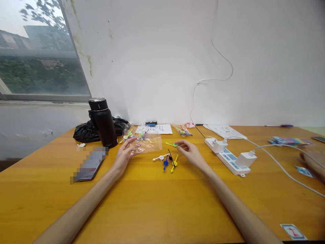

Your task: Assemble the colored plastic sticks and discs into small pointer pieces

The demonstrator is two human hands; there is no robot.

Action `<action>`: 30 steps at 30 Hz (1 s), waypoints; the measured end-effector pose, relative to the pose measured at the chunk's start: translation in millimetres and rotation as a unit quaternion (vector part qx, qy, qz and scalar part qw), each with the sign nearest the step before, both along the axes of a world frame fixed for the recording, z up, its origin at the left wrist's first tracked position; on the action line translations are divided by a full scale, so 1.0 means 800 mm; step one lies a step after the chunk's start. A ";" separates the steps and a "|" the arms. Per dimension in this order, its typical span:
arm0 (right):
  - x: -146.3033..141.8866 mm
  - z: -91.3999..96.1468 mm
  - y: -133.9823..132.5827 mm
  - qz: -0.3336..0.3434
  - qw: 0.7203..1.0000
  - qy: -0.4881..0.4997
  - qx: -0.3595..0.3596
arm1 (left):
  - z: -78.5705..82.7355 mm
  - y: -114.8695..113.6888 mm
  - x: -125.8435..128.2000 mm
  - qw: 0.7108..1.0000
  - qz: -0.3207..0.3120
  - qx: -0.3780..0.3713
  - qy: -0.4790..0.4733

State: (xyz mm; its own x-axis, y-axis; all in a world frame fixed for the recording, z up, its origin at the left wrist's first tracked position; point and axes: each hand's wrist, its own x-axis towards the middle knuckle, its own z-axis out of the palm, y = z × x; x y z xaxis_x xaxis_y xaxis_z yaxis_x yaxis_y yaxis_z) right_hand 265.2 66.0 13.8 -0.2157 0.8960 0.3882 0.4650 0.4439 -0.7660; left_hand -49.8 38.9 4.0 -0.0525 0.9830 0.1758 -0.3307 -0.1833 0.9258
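My left hand (125,153) rests on the wooden table (157,200) with its fingers on a clear plastic bag (147,142) that holds small coloured pieces. My right hand (190,151) pinches a thin green plastic pointer (171,144) just above the table. Between my hands lie several small pointer-shaped pieces: a white one (160,157), a blue one (165,163), a black one (171,157) and a yellow one (174,163).
A black flask (103,122) stands by a black bag (86,132) at back left; a phone (88,166) lies nearby. A white power strip (228,156) with chargers and cables lies right. Papers, a screwdriver (151,123) and small bags line the wall. Another person's hand (313,162) is far right.
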 end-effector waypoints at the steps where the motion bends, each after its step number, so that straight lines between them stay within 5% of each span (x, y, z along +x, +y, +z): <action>1: 0.001 -0.005 0.002 -0.004 1.000 -0.011 -0.002 | 0.000 0.002 -0.002 1.000 0.012 -0.005 -0.005; 9: 0.003 -0.040 0.017 -0.007 0.998 -0.063 0.017 | -0.004 0.009 -0.014 0.998 0.064 -0.001 0.009; 12: 0.004 -0.046 0.021 -0.001 0.997 -0.069 0.018 | -0.013 0.018 -0.028 0.990 0.132 0.013 0.050; 19: 0.002 -0.049 0.024 -0.002 0.998 -0.063 0.021 | -0.040 0.046 -0.061 0.918 0.226 0.009 0.326; 30: 0.000 -0.048 0.024 -0.006 0.998 -0.066 0.020 | -0.053 0.045 -0.057 0.826 0.248 0.023 0.506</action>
